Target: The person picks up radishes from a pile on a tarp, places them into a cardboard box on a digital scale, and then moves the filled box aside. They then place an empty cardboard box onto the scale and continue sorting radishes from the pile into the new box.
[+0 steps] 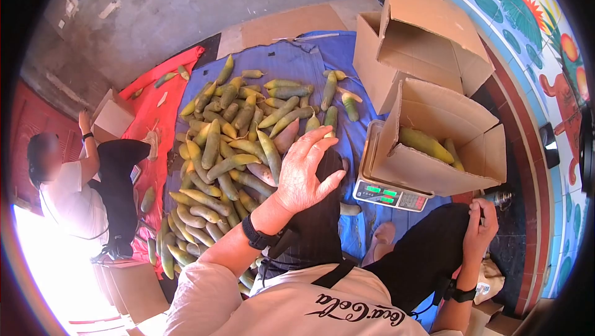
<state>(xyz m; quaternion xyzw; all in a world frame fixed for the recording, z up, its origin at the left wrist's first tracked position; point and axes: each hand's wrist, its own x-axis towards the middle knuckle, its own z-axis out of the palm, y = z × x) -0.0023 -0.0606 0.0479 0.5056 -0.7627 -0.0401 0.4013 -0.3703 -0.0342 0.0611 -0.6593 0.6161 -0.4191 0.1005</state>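
My left hand [307, 168] is open above the right side of a large heap of green radishes [232, 156]. Its thumb stands apart, and the fingertips come close to a green radish [330, 118]. My right hand [480, 227] rests by my right knee, its fingers loosely bent and apart with nothing visible in them. Between my hands and the wall stands a digital scale [385, 194] with lit green figures. An open cardboard box [446, 172] sits on it, with a few radishes [427, 144] inside.
Beyond the scale are more open cardboard boxes [427, 32]. A blue sheet [297, 57] lies under the heap, with a red sheet [149, 150] to its left. Another person [77, 193] sits there beside a box [113, 114]. A painted tiled wall [517, 26] bounds the right side.
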